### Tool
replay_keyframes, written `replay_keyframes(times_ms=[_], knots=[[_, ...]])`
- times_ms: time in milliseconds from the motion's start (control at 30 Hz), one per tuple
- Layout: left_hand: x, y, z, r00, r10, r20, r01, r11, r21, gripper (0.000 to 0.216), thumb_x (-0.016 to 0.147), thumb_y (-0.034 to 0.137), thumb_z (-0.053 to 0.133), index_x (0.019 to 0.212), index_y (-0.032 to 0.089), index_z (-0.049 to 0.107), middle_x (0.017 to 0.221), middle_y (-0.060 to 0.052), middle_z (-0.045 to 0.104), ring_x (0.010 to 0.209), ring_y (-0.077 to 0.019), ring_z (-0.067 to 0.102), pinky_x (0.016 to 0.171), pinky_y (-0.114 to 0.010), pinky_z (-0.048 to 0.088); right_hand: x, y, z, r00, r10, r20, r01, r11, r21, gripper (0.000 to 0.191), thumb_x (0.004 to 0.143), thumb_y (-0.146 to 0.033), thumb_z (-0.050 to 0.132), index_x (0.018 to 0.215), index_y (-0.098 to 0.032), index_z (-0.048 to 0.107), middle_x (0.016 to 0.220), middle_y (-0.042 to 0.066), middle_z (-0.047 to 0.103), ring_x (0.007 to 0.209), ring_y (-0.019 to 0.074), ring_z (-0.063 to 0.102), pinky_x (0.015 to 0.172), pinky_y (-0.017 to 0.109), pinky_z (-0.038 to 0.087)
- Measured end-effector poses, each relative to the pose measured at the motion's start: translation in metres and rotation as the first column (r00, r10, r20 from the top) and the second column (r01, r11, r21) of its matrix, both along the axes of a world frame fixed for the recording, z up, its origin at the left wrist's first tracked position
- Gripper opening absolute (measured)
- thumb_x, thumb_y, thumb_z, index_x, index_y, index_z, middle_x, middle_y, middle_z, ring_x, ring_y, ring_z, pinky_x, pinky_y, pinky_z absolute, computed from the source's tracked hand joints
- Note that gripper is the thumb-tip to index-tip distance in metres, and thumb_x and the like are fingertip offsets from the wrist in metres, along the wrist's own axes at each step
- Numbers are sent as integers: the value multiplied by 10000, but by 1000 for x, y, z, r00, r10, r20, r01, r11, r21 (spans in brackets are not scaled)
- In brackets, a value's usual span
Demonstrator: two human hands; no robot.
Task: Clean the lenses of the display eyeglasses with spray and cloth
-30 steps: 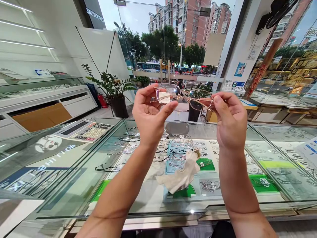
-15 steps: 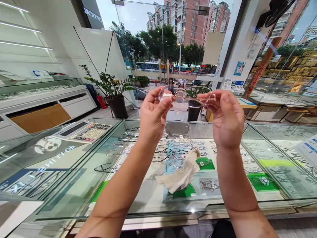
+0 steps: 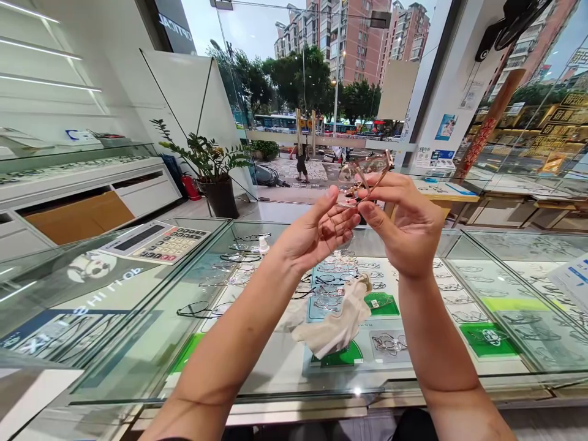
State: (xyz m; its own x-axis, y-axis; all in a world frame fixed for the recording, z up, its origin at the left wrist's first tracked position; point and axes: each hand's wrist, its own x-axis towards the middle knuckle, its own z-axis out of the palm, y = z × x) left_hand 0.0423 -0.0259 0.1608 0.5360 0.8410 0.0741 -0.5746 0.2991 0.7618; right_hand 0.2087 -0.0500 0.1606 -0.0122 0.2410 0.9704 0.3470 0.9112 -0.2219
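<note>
A pair of eyeglasses [image 3: 370, 166] with a thin, see-through pinkish frame is held up above the glass display case [image 3: 271, 383]. The fingertips and thumb of my right hand [image 3: 407, 223] pinch it, and the frame is turned at an angle. Just left of and below the glasses is my left hand [image 3: 316, 236], palm up, with its fingers stretched and thumb apart. Its fingertips come close to the frame; whether they touch it I cannot tell. Beneath both hands a crumpled beige cloth [image 3: 337, 321] lies on the case.
Rows of eyeglass frames fill the case, with a small white bottle [image 3: 263, 245] near its back left. A large calculator [image 3: 156, 242] lies on the left counter. A potted plant [image 3: 218, 190] stands beyond. Papers [image 3: 572, 272] rest at the right edge.
The glasses have turned from facing flat across both hands to an angle in my right hand. My left hand has let go of them and opened, palm up, slightly lower and further right.
</note>
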Motion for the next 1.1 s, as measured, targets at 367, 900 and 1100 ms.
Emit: replay_keyframes(times_ms=[367, 900, 1100], knots=[[8, -3, -1, 992, 2, -125, 5, 999, 49, 490, 874, 607, 800, 933, 131, 702, 799, -44, 728, 705, -122, 721, 679, -214, 577, -3, 5, -1, 998, -19, -53, 20, 1000, 16, 98, 992, -363, 701, 1009, -284, 758, 1062, 49, 784, 1137, 273, 735, 1044, 559, 582], [-13, -44, 10, 727, 253, -638, 451, 524, 723, 103, 843, 175, 649, 750, 171, 605, 712, 15, 625, 677, -111, 540, 652, -243, 402, 19, 40, -7, 953, -154, -261, 150, 988, -38, 160, 962, -402, 738, 914, -250, 750, 954, 35, 743, 982, 221, 732, 955, 455, 579], [-12, -79, 6, 643, 400, -653, 666, 129, 734, 167, 825, 138, 639, 733, 204, 516, 612, 35, 576, 513, -109, 389, 533, -299, 246, -16, 51, -30, 986, -163, 23, 164, 974, -156, 197, 961, -393, 723, 862, -223, 734, 921, 42, 752, 926, 210, 697, 905, 390, 541]])
